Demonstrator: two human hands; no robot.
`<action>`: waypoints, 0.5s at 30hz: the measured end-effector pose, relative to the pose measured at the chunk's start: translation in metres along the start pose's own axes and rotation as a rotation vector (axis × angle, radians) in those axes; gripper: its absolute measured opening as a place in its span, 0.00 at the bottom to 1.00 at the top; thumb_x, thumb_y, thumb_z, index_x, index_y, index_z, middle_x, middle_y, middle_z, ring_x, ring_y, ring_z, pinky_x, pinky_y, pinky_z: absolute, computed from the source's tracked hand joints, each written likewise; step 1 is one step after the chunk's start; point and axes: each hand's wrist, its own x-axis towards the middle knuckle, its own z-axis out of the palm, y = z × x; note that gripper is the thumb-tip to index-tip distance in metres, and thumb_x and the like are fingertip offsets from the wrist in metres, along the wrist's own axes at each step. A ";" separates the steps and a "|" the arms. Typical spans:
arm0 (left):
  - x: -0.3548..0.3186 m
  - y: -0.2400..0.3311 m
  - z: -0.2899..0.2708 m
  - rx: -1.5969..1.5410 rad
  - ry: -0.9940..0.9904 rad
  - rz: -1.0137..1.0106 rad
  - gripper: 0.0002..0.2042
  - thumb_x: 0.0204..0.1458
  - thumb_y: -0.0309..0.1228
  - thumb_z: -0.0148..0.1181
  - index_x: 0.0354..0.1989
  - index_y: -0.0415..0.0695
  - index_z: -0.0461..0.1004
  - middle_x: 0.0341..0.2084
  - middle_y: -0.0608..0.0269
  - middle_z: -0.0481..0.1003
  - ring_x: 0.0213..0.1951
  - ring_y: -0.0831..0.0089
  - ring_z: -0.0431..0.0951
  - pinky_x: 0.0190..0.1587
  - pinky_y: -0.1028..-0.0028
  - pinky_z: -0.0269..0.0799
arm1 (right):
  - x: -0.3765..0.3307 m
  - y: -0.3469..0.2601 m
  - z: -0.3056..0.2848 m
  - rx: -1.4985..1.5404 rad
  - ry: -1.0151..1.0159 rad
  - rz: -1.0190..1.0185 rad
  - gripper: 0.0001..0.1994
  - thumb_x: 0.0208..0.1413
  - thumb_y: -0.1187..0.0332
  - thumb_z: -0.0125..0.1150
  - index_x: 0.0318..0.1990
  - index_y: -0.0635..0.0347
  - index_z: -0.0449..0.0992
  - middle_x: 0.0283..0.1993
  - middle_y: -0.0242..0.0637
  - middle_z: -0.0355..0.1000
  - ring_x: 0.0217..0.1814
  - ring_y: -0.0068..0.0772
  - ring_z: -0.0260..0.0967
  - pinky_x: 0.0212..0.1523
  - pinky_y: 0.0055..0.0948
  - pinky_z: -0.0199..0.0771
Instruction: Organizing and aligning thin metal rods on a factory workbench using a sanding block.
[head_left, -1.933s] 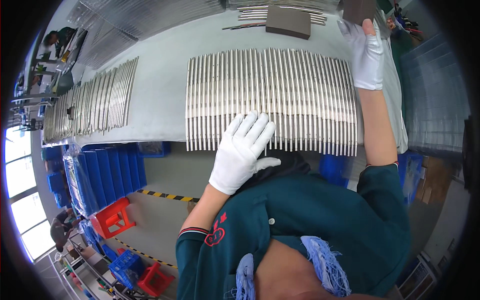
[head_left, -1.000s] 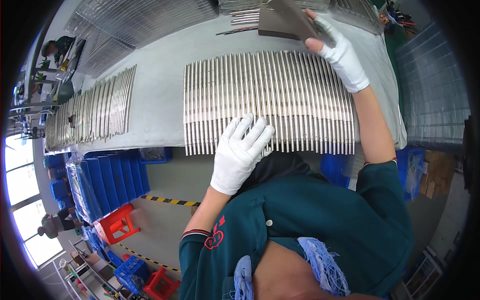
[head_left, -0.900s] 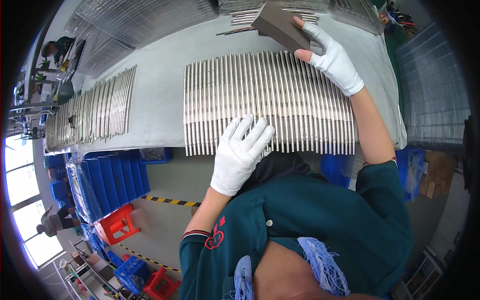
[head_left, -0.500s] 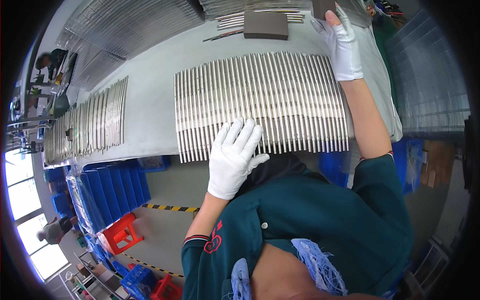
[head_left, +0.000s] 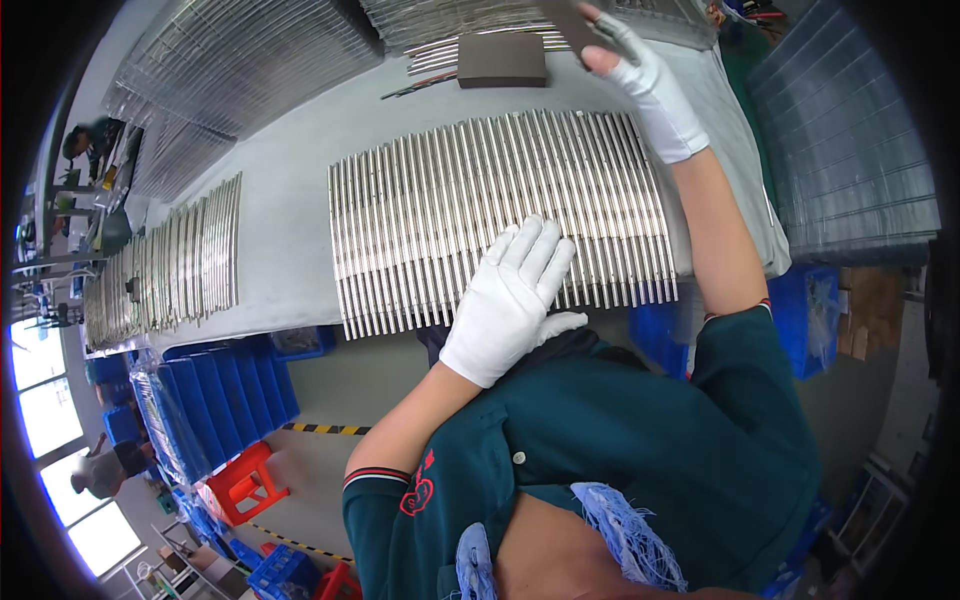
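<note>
A wide row of slim silver metal rods [head_left: 430, 215] lies side by side on a pale-covered table. My left hand [head_left: 510, 300], in a white glove, rests flat over the near part of these rods, fingers stretched out. Past the row's far right corner, my right hand [head_left: 655, 100] grips a grey-brown rectangular block [head_left: 568, 25] between thumb and fingers; its glove leaves thumb and fingertips bare. The block is partly cut off by the upper edge. A similar grey-brown block [head_left: 502, 60] lies beyond the row, on top of a few more rods.
Another group of rods [head_left: 170, 260] lies on the table [head_left: 285, 220] at the left. Clear plastic-wrapped stacks [head_left: 245, 60] stand at the back left. Blue bins [head_left: 225, 385] and a red stool [head_left: 248, 482] are below the table's near edge. Another person [head_left: 100, 470] is far left.
My left hand has slid right and slightly farther across the rods. My right hand has swung left with its block, which now shows more. The whole view has shifted a little.
</note>
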 end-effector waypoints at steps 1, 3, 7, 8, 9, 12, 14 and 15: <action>0.003 0.003 0.003 -0.030 0.010 -0.008 0.38 0.40 0.46 0.68 0.58 0.36 0.65 0.56 0.49 0.66 0.61 0.52 0.64 0.64 0.57 0.58 | -0.005 -0.015 0.017 -0.657 0.075 0.270 0.37 0.53 0.53 0.66 0.68 0.55 0.60 0.64 0.35 0.63 0.62 0.28 0.62 0.63 0.28 0.60; 0.007 0.006 0.010 -0.023 0.028 -0.003 0.38 0.38 0.43 0.70 0.58 0.35 0.64 0.56 0.48 0.66 0.60 0.51 0.65 0.64 0.57 0.59 | -0.012 -0.005 0.016 -1.068 -0.208 0.123 0.36 0.52 0.55 0.66 0.68 0.47 0.59 0.64 0.38 0.63 0.63 0.37 0.63 0.64 0.30 0.61; 0.005 0.006 0.015 0.025 0.026 0.012 0.36 0.40 0.39 0.68 0.59 0.35 0.63 0.57 0.46 0.66 0.61 0.51 0.64 0.65 0.56 0.57 | -0.014 -0.011 0.029 -1.248 -0.336 0.261 0.35 0.49 0.61 0.66 0.67 0.42 0.61 0.65 0.42 0.61 0.59 0.48 0.65 0.61 0.34 0.66; 0.005 0.005 0.017 0.045 0.019 0.027 0.35 0.43 0.38 0.65 0.60 0.34 0.62 0.57 0.45 0.65 0.62 0.50 0.63 0.66 0.56 0.54 | -0.013 -0.015 0.031 -1.291 -0.380 0.311 0.35 0.49 0.60 0.67 0.66 0.43 0.62 0.65 0.42 0.61 0.60 0.48 0.65 0.60 0.34 0.66; 0.004 0.005 0.019 0.045 0.019 0.025 0.35 0.43 0.38 0.65 0.60 0.34 0.62 0.57 0.45 0.65 0.62 0.50 0.63 0.66 0.56 0.54 | -0.013 -0.016 0.032 -1.333 -0.423 0.361 0.34 0.48 0.60 0.67 0.65 0.44 0.63 0.65 0.42 0.61 0.60 0.49 0.65 0.60 0.35 0.67; 0.004 0.005 0.022 0.051 0.073 0.018 0.38 0.35 0.33 0.69 0.60 0.37 0.63 0.57 0.49 0.65 0.61 0.51 0.64 0.64 0.56 0.58 | -0.014 -0.013 0.028 -1.378 -0.435 0.325 0.34 0.47 0.58 0.68 0.64 0.44 0.65 0.66 0.43 0.60 0.61 0.50 0.64 0.61 0.37 0.66; 0.005 0.007 0.023 0.038 0.097 0.001 0.38 0.35 0.31 0.67 0.60 0.38 0.63 0.57 0.49 0.65 0.61 0.51 0.64 0.65 0.56 0.58 | -0.019 -0.004 0.024 -1.424 -0.403 0.220 0.35 0.46 0.58 0.69 0.64 0.43 0.65 0.66 0.43 0.60 0.61 0.50 0.64 0.61 0.38 0.66; 0.004 0.007 0.023 0.037 0.098 0.000 0.38 0.35 0.31 0.67 0.60 0.38 0.63 0.57 0.49 0.65 0.61 0.51 0.64 0.65 0.56 0.58 | -0.021 -0.002 0.022 -1.467 -0.370 0.111 0.35 0.45 0.57 0.69 0.64 0.42 0.65 0.67 0.43 0.60 0.61 0.50 0.64 0.61 0.39 0.66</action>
